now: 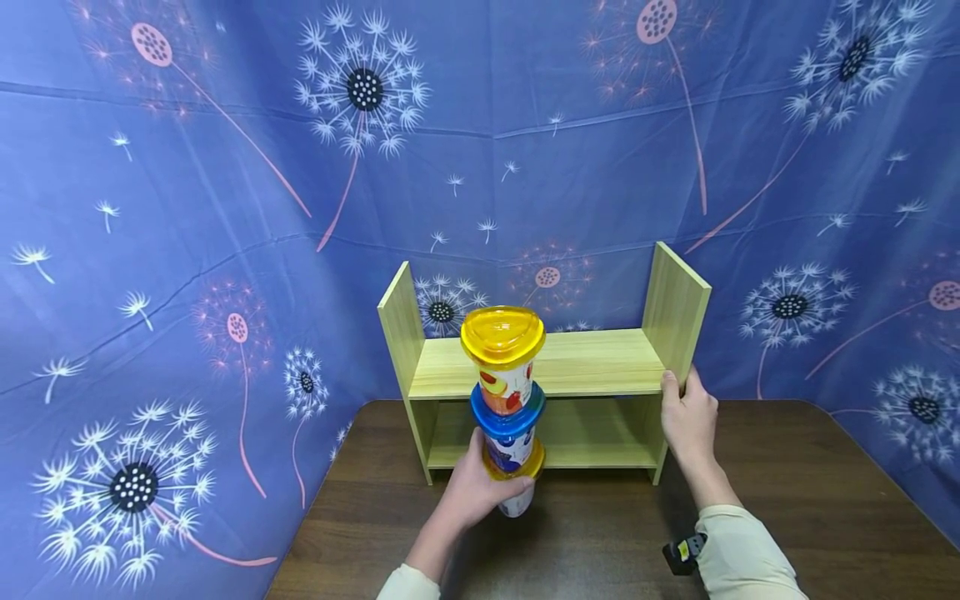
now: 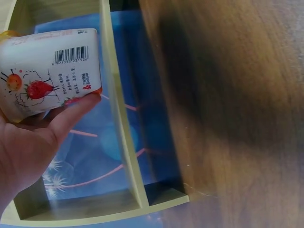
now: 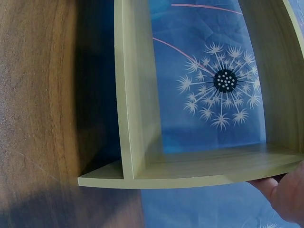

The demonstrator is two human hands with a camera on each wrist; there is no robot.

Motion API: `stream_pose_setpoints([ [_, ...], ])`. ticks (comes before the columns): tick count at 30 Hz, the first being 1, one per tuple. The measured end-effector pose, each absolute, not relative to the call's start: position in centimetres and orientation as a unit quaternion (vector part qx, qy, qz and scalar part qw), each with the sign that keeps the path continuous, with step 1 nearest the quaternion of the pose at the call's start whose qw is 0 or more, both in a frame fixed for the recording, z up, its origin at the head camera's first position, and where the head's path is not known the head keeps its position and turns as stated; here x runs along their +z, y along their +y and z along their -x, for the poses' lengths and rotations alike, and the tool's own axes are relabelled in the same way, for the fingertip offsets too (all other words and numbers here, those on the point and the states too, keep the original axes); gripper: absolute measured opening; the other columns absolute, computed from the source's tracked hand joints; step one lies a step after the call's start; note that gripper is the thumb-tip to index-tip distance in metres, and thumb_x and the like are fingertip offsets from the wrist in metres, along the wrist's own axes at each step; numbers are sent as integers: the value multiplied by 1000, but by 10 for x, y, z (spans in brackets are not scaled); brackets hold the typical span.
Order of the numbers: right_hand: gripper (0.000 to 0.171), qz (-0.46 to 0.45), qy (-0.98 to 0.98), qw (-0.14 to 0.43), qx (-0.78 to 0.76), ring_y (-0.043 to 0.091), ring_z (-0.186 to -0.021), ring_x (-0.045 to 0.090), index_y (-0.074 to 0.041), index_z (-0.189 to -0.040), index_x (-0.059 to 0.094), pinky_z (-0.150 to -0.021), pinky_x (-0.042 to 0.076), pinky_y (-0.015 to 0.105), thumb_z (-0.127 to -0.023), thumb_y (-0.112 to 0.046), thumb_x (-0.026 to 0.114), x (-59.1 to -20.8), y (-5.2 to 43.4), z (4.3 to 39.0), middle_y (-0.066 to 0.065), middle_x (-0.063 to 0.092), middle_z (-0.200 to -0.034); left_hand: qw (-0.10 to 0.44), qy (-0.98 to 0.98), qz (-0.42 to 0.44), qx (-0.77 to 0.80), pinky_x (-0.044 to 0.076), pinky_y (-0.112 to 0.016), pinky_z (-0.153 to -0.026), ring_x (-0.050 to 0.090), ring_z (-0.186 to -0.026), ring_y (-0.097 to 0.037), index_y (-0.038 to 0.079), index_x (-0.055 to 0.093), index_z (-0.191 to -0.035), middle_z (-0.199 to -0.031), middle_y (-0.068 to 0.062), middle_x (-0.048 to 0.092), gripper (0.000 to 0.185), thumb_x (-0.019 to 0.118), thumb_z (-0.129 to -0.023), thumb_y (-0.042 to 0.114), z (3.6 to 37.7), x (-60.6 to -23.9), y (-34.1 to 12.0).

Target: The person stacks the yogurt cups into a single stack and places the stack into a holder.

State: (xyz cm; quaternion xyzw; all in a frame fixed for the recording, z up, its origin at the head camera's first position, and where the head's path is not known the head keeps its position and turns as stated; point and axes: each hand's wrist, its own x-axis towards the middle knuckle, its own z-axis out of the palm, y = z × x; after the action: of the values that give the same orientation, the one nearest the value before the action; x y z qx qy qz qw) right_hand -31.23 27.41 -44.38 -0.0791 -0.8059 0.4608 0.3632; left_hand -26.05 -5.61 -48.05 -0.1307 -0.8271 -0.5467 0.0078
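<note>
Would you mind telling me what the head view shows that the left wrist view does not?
Only the head view shows the whole stack of cups with its yellow lid, and the right hand on the shelf's right side panel. Only the left wrist view shows the barcode and fruit drawings on the bottom cup. Both show the left hand holding that cup, the shelf and the table.

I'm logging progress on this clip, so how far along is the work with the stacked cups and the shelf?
Done: three lidded cups are stacked into one tower. In hand: the left hand grips the bottom cup and holds the stack in front of the wooden shelf, while the right hand holds the shelf's right side panel. Left: both shelf boards are bare, so nothing sits on them yet.
</note>
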Motion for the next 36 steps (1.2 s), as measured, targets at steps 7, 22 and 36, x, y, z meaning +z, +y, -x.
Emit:
stream_pose_setpoints([
  [7, 31, 78, -807, 365, 458, 59, -106, 56, -2, -114, 59, -83, 41, 69, -104, -29, 49, -447, 276, 313, 37, 62, -109, 9, -821, 149, -550, 51, -56, -96, 60, -119, -27, 22, 36, -146, -135, -2, 58, 89, 89, -76, 40, 261, -472, -53],
  [22, 30, 81, -809, 365, 453, 60, -101, 57, -2, -110, 58, -80, 41, 69, -104, -30, 49, -446, 276, 313, 38, 62, -104, 9, -822, 149, -549, 49, -57, -98, 59, -121, -28, 22, 35, -148, -138, -4, 57, 88, 87, -79, 41, 262, -458, -51],
  [36, 30, 80, -807, 368, 454, 61, -104, 56, -2, -112, 59, -83, 40, 69, -104, -29, 50, -447, 276, 313, 38, 62, -107, 14, -821, 155, -549, 50, -56, -98, 59, -122, -28, 19, 33, -149, -138, -5, 56, 89, 85, -80, 42, 266, -444, -48],
])
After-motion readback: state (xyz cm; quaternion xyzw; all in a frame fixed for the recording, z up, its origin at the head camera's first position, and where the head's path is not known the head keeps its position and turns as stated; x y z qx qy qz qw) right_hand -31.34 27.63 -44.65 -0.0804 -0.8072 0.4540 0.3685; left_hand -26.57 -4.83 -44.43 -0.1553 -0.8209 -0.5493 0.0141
